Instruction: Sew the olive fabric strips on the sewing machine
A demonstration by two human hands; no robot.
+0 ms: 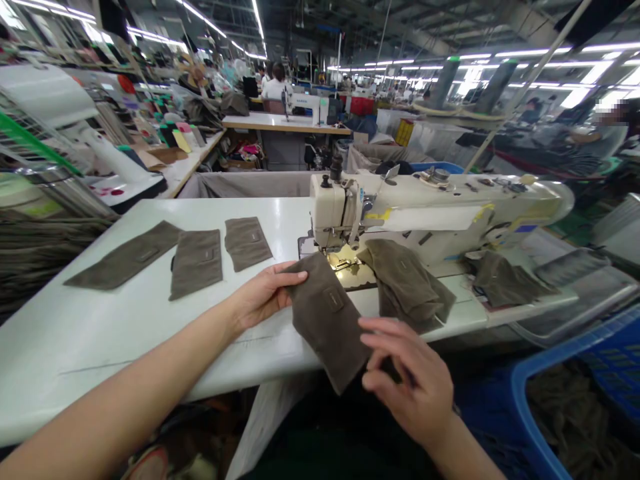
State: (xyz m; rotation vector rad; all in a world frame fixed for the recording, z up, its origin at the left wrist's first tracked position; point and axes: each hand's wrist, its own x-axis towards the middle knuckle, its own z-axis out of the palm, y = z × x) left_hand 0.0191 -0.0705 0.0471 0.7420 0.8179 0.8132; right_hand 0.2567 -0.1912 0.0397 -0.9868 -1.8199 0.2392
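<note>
My left hand [273, 290] pinches the upper left corner of a dark olive fabric piece [325, 333], thumb on top and fingers beneath. A small stitched label patch [333, 299] sits on that piece, which hangs over the table's front edge. By its lower right side, my right hand [407, 373] has its fingers bent and apart, with nothing seen between them; whether a fingertip touches the cloth I cannot tell. Just beyond the held piece stands the sewing machine [345, 213], its needle area lit. Similar pieces lie heaped in a pile [407, 280] right of the needle.
On the table's left lie three flat fabric pieces, among them a long one [127, 257]. A blue basket [525, 393] with cloth stands at the lower right. Another cloth bundle [510, 277] rests under the machine's right end. Behind is another sewing table [280, 123].
</note>
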